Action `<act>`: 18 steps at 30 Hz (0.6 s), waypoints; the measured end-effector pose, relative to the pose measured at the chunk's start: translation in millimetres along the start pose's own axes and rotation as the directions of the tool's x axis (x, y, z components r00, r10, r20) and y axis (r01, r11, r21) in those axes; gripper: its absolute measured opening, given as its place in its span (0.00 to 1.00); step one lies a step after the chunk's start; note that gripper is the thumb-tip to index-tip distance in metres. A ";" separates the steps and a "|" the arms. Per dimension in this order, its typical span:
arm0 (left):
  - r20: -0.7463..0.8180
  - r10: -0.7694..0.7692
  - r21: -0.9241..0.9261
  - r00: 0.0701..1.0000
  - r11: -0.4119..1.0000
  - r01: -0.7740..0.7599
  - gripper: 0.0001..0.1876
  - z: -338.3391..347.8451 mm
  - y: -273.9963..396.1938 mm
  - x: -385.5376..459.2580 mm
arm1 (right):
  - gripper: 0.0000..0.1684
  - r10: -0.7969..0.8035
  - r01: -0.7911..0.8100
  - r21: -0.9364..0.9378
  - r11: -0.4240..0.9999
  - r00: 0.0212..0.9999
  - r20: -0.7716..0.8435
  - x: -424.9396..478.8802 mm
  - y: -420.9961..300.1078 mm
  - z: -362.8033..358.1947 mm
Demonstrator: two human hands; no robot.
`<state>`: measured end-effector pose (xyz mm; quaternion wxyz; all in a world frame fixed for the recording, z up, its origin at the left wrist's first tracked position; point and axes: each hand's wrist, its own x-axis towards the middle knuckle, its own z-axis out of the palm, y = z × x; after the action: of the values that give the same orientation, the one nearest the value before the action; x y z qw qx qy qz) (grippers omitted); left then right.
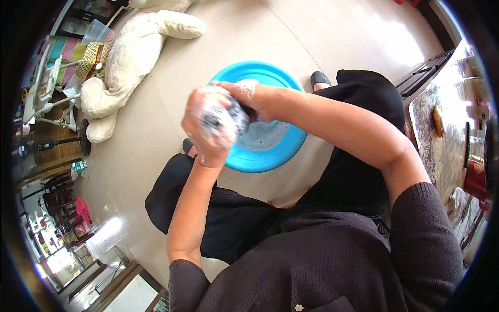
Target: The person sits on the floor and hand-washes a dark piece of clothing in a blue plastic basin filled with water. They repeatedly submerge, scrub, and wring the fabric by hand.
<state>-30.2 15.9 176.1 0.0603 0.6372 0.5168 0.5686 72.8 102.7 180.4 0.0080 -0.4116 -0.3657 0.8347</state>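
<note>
Both hands are together above a blue plastic basin [265, 162] on the floor between my feet. My left hand [206, 121], blurred and covered in white suds, is closed around a dark, lathered item [238, 115], perhaps cloth; its exact kind cannot be made out. Against its far side presses my right hand [249, 93], foam on its back and its fingers partly hidden behind the left. Cloudy, foamy water [261, 136] fills the bottom of the basin.
A large cream plush toy [134, 58] lies on the tiled floor at upper left, beside a standing fan [46, 145] and a white-framed rack [50, 103]. To the right is a table with a patterned cover [429, 128]. My slippered foot [321, 81] is beyond the basin's right side.
</note>
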 end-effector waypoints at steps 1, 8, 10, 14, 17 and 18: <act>-0.087 -0.066 -0.062 0.994 0.996 0.060 0.16 -4.6 -5.0 0.7 | 0.36 0.001 0.000 -0.015 1.000 0.999 0.049 -4.8 -2.7 -0.3; 0.172 -0.924 -0.814 0.342 0.063 0.578 0.19 -54.5 -46.1 -16.7 | 0.37 -0.555 0.573 -0.578 0.581 0.798 0.234 1.4 -3.6 -8.9; 0.242 -0.926 -0.728 0.291 0.025 0.685 0.27 -45.6 -18.7 -2.7 | 0.32 -0.602 0.523 -0.558 0.645 0.797 0.051 4.7 -1.9 -12.5; -0.003 -0.827 -0.236 0.562 0.547 0.803 0.54 -46.2 -19.6 -25.4 | 0.27 -0.529 0.428 -0.467 0.774 0.842 -0.105 7.3 -2.7 -13.9; 0.094 -0.495 0.128 0.864 0.867 0.482 0.38 -43.2 -15.1 -22.7 | 0.26 -0.386 0.309 -0.375 0.874 0.911 -0.148 1.0 -7.9 -11.4; 0.035 -0.577 -0.013 0.816 0.816 0.578 0.30 -41.5 -12.9 -19.4 | 0.25 -0.364 0.290 -0.370 0.883 0.920 -0.147 1.5 -7.9 -11.5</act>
<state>-67.0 -13.4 169.0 0.2447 0.4580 0.6782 0.5199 77.5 115.9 179.8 0.1169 -0.4253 -0.5659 0.6966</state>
